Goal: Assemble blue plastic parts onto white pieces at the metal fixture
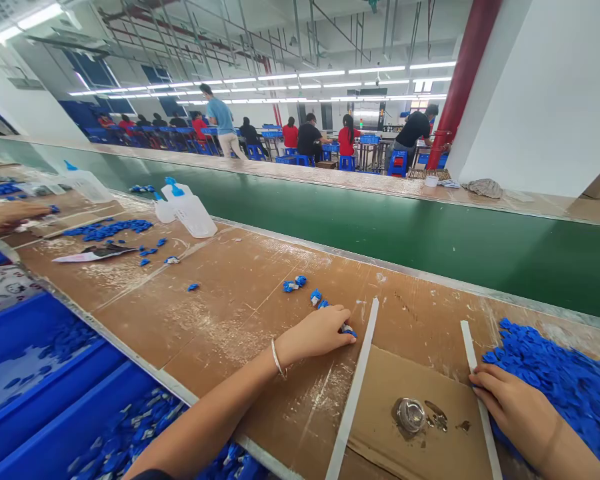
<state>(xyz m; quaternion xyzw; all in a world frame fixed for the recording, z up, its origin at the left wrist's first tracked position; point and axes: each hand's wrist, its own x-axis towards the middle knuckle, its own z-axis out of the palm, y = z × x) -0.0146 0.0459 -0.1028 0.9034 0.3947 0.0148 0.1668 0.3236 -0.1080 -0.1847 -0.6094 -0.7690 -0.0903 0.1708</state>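
My left hand point(320, 331) rests on the brown worktop, its fingers curled round a small blue-and-white piece point(349, 331). More such pieces point(294, 285) lie just beyond it. At the right, my right hand point(513, 400) has its fingertips pressed together by a white tape strip point(473, 353), beside a heap of small blue pieces point(555, 380); whatever its fingers hold is hidden. Between the hands, a small round clear dish point(411, 415) with wet stains about it sits on a cardboard sheet point(380, 400).
Blue bins point(15, 363) holding blue pieces stand below the table's near edge. White squeeze bottles point(193, 212) with blue tips stand at the left, near another person's hand point(17, 215). A green conveyor belt point(355, 213) runs behind the worktop. Several people sit or stand farther back.
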